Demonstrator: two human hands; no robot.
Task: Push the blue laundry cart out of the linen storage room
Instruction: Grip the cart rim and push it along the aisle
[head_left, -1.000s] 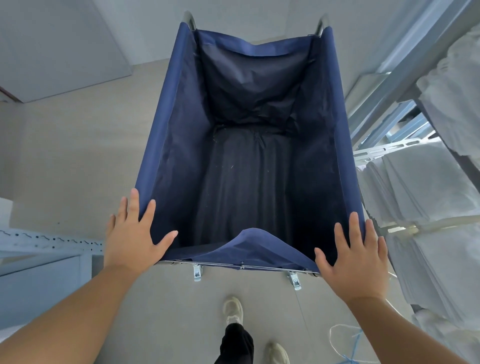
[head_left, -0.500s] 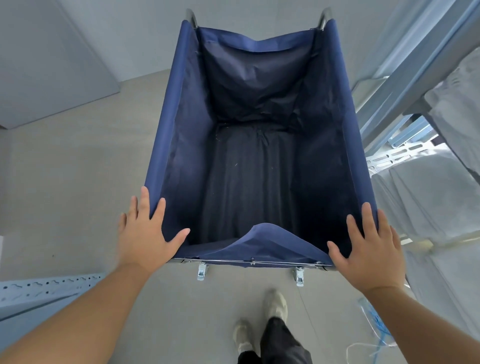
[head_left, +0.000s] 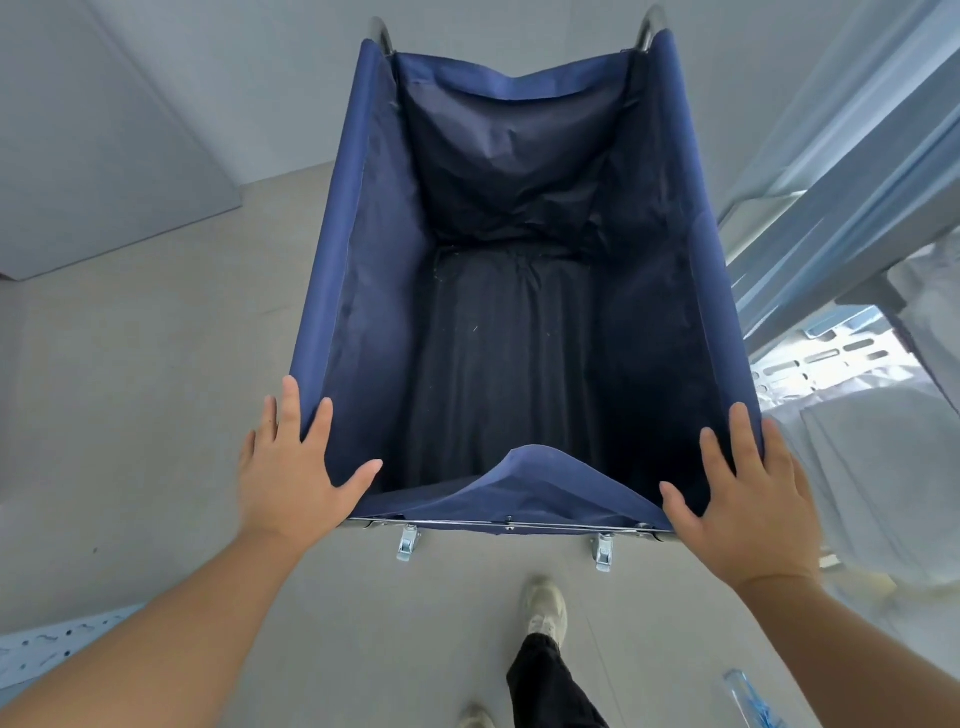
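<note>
the blue laundry cart (head_left: 358, 291) is seen from above in the middle of the view, standing on a pale grey floor (head_left: 156, 374). its dark fabric bag is open and nothing is seen inside it. the near hem of the bag sags inward in a fold above a thin metal rail (head_left: 509, 525), and two small metal brackets (head_left: 407, 542) hang below that rail. two chrome posts (head_left: 649, 23) rise at the far corners.

the left hand (head_left: 291, 467) is laid flat over the near left corner of the cart, fingers spread along the outer side and the thumb reaching inward over the hem. the right hand (head_left: 748, 488) is laid the same way on the near right corner, fingers spread and thumb pointing inward. both palms are pressed on the rim; nothing is pinched or gripped.

below the cart, a leg in dark trousers (head_left: 545, 680) and a pale shoe (head_left: 545, 603) are seen on the floor. just beside the cart on the right, metal shelves (head_left: 831, 218) holding white folded linen (head_left: 862, 467) are seen. a grey door panel (head_left: 104, 156) stands at the far left, and a perforated metal strip (head_left: 57, 639) lies at the lower left.
</note>
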